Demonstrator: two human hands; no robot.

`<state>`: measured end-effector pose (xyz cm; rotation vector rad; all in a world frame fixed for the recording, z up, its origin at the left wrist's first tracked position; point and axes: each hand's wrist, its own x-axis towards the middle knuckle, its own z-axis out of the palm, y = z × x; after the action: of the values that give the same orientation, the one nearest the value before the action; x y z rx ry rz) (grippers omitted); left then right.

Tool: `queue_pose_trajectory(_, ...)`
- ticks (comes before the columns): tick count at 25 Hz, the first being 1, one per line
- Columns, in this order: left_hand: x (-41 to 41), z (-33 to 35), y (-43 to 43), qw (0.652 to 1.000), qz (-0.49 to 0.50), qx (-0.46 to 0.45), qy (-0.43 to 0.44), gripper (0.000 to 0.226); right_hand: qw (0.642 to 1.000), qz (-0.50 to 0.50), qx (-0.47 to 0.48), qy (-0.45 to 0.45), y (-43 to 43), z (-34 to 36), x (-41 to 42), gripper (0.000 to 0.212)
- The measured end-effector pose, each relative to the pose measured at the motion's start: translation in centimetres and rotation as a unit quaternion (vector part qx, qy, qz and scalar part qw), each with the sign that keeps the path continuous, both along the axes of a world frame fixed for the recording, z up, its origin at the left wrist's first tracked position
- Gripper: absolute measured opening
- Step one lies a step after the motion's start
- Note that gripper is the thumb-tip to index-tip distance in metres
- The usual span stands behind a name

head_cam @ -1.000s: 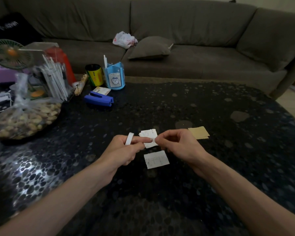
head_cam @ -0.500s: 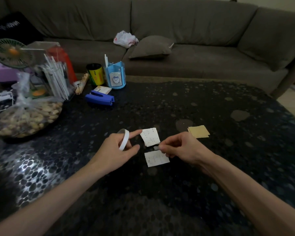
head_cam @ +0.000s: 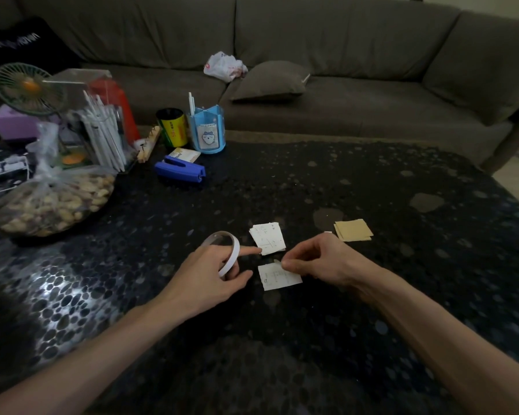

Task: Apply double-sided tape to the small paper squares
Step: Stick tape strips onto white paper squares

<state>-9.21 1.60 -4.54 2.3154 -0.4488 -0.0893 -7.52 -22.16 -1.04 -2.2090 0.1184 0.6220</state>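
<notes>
Head view: left grip (head_cam: 210, 274) round tape roll (head_cam: 233, 255), forefinger on paper square (head_cam: 267, 238) right of roll; right grip (head_cam: 321, 259) pinching tape piece (head_cam: 277, 261).

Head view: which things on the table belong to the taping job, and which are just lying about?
Job: thin white tape roll on left hand; small tape piece pinched by right hand; far white paper-square stack; near white paper square; tan paper-square stack, likely.
Lying about: blue plastic stapler; blue pen holder; yellow can; clear bag of nuts; small green fan.
</notes>
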Motion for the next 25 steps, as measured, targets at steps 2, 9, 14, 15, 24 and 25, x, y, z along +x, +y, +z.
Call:
queue_pose_trajectory(2, 0.1, -0.1, -0.1, 1.0, -0.002, 0.004, -0.001, 0.041, 1.0, 0.001, -0.003, 0.0, 0.1, 0.0, 0.1, 0.009)
queue_pose_trajectory(9, 0.3, -0.5, 0.1, 1.0, 0.001, -0.001, -0.01, 0.04, 1.0, 0.02, -0.003, 0.007, -0.3, 0.4, 0.2, 0.016)
queue_pose_trajectory(14, 0.4, -0.7, 0.2, 1.0, -0.002, 0.005, -0.014, 0.035, 0.998, 0.03, 0.011, 0.056, -0.4, 0.6, -0.1, 0.02)
queue_pose_trajectory(15, 0.4, -0.7, 0.2, 1.0, -0.002, 0.006, -0.013, 0.034, 0.997, 0.036, 0.007, 0.065, -0.3, 0.6, -0.1, 0.02)
queue_pose_trajectory(24, 0.3, -1.2, -0.4, 0.999, -0.031, 0.036, -0.025, 0.027, 0.993, 0.091, -0.056, 0.051, 0.5, 0.4, 0.0, 0.024)
queue_pose_trajectory(25, 0.3, -1.1, -0.6, 0.998, -0.031, 0.038, -0.025, 0.026, 0.993, 0.094, -0.059, 0.052, 0.5, 0.4, 0.0, 0.024)
